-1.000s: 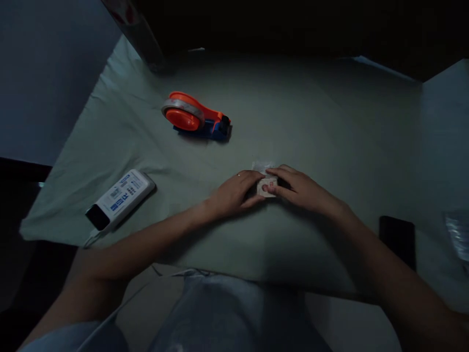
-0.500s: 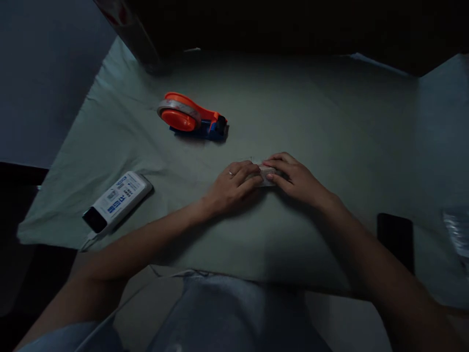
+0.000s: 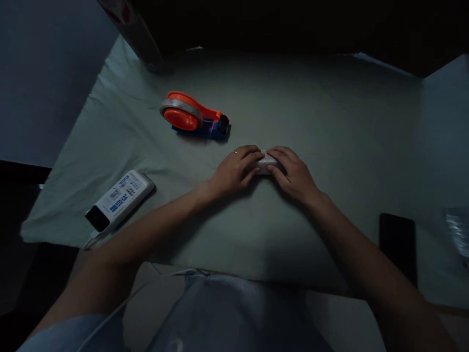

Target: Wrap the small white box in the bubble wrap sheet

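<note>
A small pale wrapped packet (image 3: 266, 162) lies on the grey-green cloth (image 3: 330, 146) at the middle of the table. My left hand (image 3: 234, 171) presses its fingertips on the packet's left end; a ring shows on one finger. My right hand (image 3: 291, 171) curls its fingers over the packet's right end. Both hands rest on the cloth with fingers bent round the packet, and most of it is hidden beneath them.
An orange and blue tape dispenser (image 3: 194, 117) with clear tape lies beyond my left hand. A white power bank (image 3: 119, 199) with a cable sits near the cloth's left front edge. A black phone (image 3: 398, 244) lies at right. The scene is dim.
Both hands have slid the packet away from me, toward the tape dispenser. The reddish printed face seen earlier is now covered by my fingers.
</note>
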`<state>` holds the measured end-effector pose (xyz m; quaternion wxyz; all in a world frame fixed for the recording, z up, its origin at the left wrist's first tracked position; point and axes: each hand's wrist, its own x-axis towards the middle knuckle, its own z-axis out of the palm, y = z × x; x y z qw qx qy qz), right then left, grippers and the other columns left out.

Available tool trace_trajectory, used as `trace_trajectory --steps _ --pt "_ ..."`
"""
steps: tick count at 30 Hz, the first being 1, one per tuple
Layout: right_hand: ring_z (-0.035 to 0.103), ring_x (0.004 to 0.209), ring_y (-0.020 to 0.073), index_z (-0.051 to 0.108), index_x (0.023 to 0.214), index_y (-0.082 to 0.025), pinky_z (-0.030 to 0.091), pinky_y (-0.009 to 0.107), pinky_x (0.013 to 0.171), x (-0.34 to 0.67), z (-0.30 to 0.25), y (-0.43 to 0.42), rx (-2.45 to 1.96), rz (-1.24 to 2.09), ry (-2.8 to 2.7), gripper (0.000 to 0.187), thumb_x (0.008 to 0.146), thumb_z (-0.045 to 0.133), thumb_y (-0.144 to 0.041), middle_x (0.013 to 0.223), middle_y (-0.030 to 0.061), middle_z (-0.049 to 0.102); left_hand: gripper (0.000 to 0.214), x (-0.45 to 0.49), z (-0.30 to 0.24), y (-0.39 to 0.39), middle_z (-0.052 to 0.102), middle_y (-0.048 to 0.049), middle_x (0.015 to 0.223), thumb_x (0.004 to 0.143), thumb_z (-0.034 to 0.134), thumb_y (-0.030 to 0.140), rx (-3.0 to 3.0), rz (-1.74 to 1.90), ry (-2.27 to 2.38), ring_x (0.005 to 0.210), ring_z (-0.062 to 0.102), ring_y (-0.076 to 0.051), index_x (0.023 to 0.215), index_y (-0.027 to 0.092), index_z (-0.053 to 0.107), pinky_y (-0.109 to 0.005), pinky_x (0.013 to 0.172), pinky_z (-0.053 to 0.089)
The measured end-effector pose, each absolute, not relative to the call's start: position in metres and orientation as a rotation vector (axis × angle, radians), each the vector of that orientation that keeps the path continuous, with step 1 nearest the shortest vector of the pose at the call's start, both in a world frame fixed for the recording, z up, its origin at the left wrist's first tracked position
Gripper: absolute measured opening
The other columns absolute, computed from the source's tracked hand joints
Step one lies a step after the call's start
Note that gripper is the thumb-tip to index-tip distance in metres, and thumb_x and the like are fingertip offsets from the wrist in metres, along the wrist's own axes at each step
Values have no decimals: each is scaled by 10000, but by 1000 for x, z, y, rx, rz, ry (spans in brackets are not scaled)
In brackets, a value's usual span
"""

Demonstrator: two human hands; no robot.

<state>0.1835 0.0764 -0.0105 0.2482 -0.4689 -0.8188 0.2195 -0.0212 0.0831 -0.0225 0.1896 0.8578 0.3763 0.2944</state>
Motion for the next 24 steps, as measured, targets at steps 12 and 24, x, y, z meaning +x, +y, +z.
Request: trace_trajectory --steps 12,24 --pt "576 1044 221 595 1048 -198 432 382 944 165 -18 121 -1365 674 -1985 237 886 454 -296 1080 104 637 789 -18 -40 109 347 -192 1424 747 690 369 2348 759 1092 1349 316 -310 1400 148 308 -472 1109 300" --pt "560 609 134 625 761 -175 452 268 569 181 15 75 -1435 1405 -1451 323 726 651 -495 661 -2 591 696 -15 9 72 494 -138 1321 711 724 425 1916 775 1007 1114 550 -241 1307 200 442 -339 872 496"
